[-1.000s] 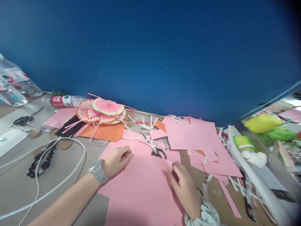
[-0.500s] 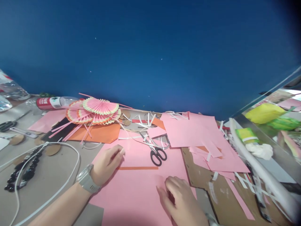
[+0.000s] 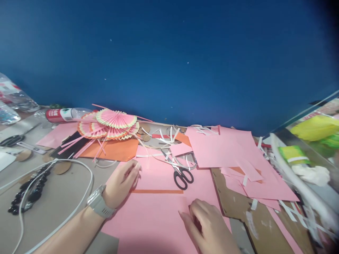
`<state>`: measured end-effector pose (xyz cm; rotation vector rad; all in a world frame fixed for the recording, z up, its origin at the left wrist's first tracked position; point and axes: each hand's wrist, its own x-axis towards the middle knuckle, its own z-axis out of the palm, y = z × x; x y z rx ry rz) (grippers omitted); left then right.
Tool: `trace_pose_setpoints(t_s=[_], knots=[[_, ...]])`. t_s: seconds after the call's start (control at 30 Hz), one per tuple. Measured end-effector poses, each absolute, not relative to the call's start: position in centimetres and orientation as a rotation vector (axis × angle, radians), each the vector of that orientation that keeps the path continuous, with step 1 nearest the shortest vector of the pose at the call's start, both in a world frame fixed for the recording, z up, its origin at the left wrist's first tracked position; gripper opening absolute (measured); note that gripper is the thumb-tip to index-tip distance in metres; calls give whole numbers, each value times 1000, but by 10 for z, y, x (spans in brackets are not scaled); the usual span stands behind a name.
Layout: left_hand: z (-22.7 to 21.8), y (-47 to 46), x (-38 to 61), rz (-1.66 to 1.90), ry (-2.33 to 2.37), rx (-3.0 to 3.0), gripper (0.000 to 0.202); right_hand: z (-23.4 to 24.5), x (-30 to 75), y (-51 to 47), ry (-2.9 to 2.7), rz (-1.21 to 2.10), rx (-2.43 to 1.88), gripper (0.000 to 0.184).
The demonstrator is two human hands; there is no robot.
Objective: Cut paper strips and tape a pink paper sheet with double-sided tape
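Observation:
My left hand, with a watch on its wrist, rests on the left part of a pink paper sheet. Its fingers are curled in and the thumb lies close against them; whatever may be in its grasp is hidden. My right hand lies low over the same paper's right side, fingers bent and thumb held apart, with nothing visible between them. A thin orange strip runs across the pink paper between the hands. Beyond it lie black-handled scissors, their blades partly under white paper strips.
Pleated paper fans lie at the back left on orange paper, near a plastic bottle. A white cable loops around black beads. Pink sheets and brown cardboard cover the right. A blue panel stands behind.
My right thumb and forefinger, blurred before, are now clear and the hand sits slightly farther right. The left hand stays put. The view has shifted a little, so things appear farther right.

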<state>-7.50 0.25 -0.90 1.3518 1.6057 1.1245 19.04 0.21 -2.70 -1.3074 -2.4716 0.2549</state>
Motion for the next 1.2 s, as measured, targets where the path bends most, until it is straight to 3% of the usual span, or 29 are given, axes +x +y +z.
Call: trace_pose_setpoints(t_s=[1.0, 1.2], knots=[[-11, 11, -76, 1217, 1545, 1189, 27, -24, 185, 4, -2472, 458, -1372, 39], [-10, 11, -76, 1200, 1546, 1189, 28, -23, 188, 2, -2413, 492, -1444, 23]])
